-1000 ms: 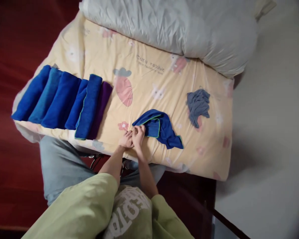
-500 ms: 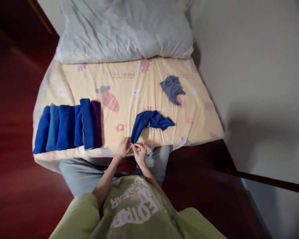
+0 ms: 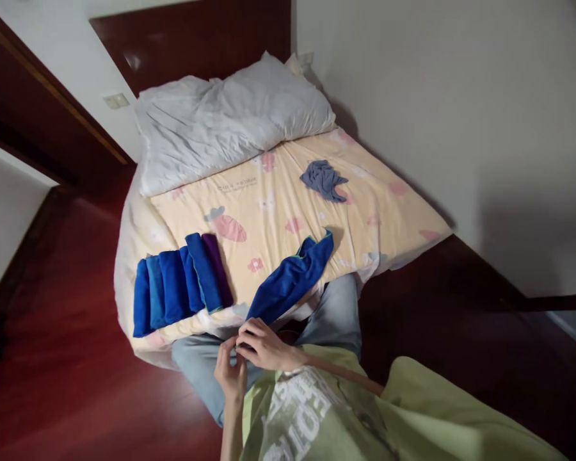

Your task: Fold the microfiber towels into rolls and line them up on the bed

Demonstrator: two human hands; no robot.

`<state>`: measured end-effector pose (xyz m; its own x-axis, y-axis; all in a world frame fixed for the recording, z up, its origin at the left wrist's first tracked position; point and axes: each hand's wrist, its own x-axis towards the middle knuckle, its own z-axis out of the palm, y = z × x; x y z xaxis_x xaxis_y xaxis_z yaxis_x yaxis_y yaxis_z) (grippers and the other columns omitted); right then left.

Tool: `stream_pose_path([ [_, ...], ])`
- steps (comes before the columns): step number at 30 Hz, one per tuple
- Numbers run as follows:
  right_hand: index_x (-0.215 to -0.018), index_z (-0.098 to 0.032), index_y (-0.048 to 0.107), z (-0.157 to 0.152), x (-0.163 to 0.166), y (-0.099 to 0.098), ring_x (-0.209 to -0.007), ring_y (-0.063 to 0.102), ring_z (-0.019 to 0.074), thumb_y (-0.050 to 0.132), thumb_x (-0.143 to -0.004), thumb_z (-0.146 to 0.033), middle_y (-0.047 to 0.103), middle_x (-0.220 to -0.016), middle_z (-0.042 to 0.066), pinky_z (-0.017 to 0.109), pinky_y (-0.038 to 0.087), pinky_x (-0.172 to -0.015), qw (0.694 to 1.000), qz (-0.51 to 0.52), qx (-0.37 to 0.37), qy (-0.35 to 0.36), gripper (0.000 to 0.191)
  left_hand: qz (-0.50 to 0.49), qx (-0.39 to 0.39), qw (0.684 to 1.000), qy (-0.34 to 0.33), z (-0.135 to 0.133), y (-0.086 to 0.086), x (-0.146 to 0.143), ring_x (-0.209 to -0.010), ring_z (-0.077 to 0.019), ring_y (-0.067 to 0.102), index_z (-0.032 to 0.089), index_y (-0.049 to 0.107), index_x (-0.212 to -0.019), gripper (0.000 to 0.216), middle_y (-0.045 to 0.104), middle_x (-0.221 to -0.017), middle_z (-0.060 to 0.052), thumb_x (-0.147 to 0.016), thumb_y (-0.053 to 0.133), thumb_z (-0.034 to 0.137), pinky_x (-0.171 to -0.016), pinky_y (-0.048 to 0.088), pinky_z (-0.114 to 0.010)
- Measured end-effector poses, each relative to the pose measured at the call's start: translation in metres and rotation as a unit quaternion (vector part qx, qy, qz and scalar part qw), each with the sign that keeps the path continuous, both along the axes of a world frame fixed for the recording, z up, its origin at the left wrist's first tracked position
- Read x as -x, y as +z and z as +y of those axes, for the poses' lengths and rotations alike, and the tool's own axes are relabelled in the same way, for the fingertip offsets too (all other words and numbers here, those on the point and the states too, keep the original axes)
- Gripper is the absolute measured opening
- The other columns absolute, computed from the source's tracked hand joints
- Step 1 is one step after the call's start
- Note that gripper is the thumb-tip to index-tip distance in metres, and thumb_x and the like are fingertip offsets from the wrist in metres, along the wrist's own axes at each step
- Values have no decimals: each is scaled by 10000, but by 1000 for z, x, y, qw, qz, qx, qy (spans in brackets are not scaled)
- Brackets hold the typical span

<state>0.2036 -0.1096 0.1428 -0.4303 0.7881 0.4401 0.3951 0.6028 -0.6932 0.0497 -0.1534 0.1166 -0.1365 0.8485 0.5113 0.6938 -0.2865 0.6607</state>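
A blue cloth (image 3: 290, 278) with a thin green edge stretches from the bed toward my lap, loosely bunched and narrow. My right hand (image 3: 264, 346) is closed on its near end, with the fingers bent over the cloth. Close against it, my left hand (image 3: 230, 371) pinches at the same end; the bit between the fingertips is mostly hidden. To the left lies a row of several rolled or folded cloths in blue (image 3: 175, 285), with a purple one (image 3: 217, 269) at its right end. A crumpled grey cloth (image 3: 324, 179) rests farther back.
The bed's yellow patterned sheet (image 3: 273, 224) lies under the cloths. A big white pillow or quilt (image 3: 235, 115) covers the far end, before a dark headboard (image 3: 196, 38). A wall (image 3: 413, 128) runs along the right; dark red floor (image 3: 86, 269) shows at the left.
My view has tilted up and turned, showing the headboard. Both hands have drawn the blue cloth's near end toward my body, and the cloth now lies straighter. The other cloths stay on the bed.
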Motion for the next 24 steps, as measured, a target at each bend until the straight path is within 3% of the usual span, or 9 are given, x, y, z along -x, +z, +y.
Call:
stream_pose_path([
  [3,-1039,-213,661,6,-1,4,-1039,622,199,691,-963,-219,690,-1076,53,359,501,-952,999,37,3,5,82,-9,-1,1000,7,11,8,0,-780,-178,712,175,699,-982,147,733,-880,-41,-932,566,212,-728,578,-291],
  [9,-1051,-222,678,7,-12,0,-1015,648,203,613,-847,-19,719,-1023,45,357,542,-936,998,67,-8,-1,296,-3,-42,998,-49,17,18,-2,-777,-162,700,192,700,-929,95,715,-857,-29,-941,610,163,-735,563,-271],
  [16,-1036,-209,707,1,-9,-11,-985,673,192,662,-872,-70,712,-1016,53,315,573,-919,999,35,26,16,220,-10,-72,997,-28,-1,18,10,-759,-133,675,183,692,-927,52,685,-860,-8,-910,706,136,-727,551,-248],
  [24,-890,-214,695,-2,8,-22,-873,688,193,640,-823,-30,744,-920,37,333,569,-842,999,7,-34,-14,203,14,-121,992,-15,-20,32,34,-950,-201,693,202,733,-988,192,677,-982,-43,-859,737,60,-846,575,-363],
])
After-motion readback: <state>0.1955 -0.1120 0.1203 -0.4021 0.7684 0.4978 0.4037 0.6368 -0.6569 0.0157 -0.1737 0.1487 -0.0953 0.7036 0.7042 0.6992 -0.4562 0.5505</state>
